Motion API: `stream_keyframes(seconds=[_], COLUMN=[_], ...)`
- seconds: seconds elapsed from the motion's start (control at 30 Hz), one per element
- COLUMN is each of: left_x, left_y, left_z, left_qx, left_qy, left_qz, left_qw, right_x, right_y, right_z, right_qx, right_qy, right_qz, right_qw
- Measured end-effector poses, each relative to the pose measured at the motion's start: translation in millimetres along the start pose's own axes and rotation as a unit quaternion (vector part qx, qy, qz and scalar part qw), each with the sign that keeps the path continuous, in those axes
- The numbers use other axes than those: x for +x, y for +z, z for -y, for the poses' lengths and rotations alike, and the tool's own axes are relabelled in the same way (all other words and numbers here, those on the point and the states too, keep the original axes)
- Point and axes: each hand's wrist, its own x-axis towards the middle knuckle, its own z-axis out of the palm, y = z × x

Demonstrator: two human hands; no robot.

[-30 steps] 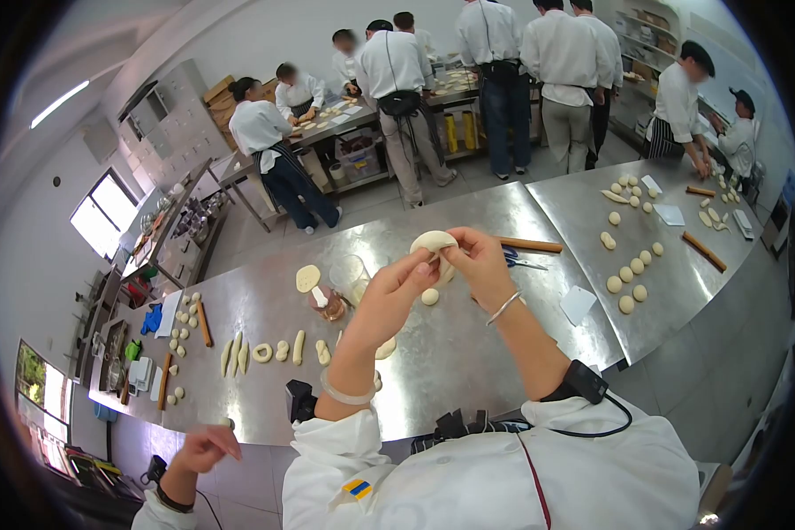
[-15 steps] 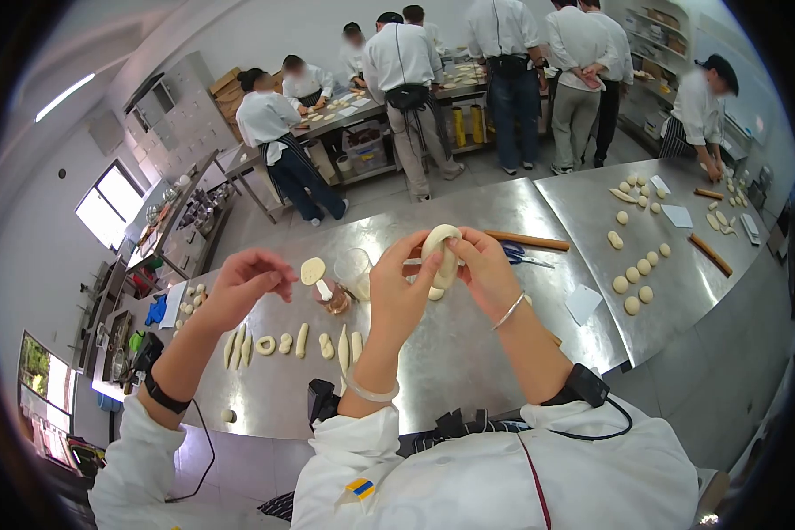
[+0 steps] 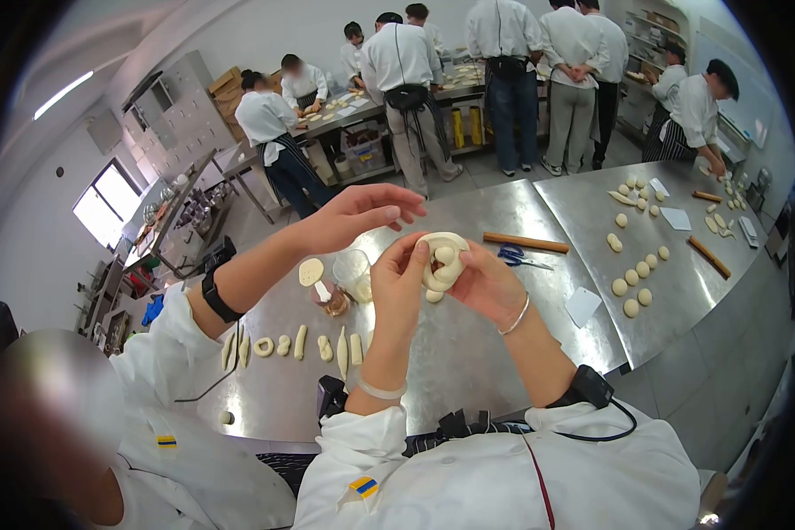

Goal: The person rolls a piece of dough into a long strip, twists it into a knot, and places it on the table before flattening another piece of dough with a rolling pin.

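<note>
Between my two hands, above the steel table [image 3: 495, 371], is a ring of pale dough [image 3: 447, 262] with a thick curl inside it. My left hand [image 3: 396, 283] pinches its left side, thumb in front. On the right, my right hand [image 3: 493, 290] has its fingers closed round the edge. Another small dough piece [image 3: 434, 296] shows just below, partly hidden. A co-worker's hand [image 3: 367, 212] reaches in from the left, fingers apart, above my left hand and not touching the dough.
Left of my arms lie several shaped dough pieces [image 3: 300, 343], a bottle [image 3: 332, 300], a clear cup [image 3: 352, 269] and a flat dough disc [image 3: 311, 272]. Rightward are a rolling pin [image 3: 526, 242], blue-handled scissors [image 3: 523, 258], a white scraper [image 3: 583, 306] and dough balls [image 3: 632, 307].
The dough in my hands has turned, so the ring and its inner curl now face me. The co-worker's hand has moved right and up, closer to my hands, and the co-worker has leaned into view.
</note>
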Motion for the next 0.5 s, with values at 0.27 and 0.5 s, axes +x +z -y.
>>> stream_keyframes(seconds=[0.27,0.5], left_x=[17,-37], left_y=[-44,64], left_z=[-35,47], left_qx=[0.188,-0.070], left_qy=[0.105,0.010], left_qz=[0.233,-0.299], left_qw=[0.948,0.952], right_x=[1,0], right_y=[-7,-1], right_z=[-3,-2], right_qx=[0.025,-0.060], right_qy=[0.001,-0.013], right_qz=[0.051,0.020], right_qw=[0.998,0.998])
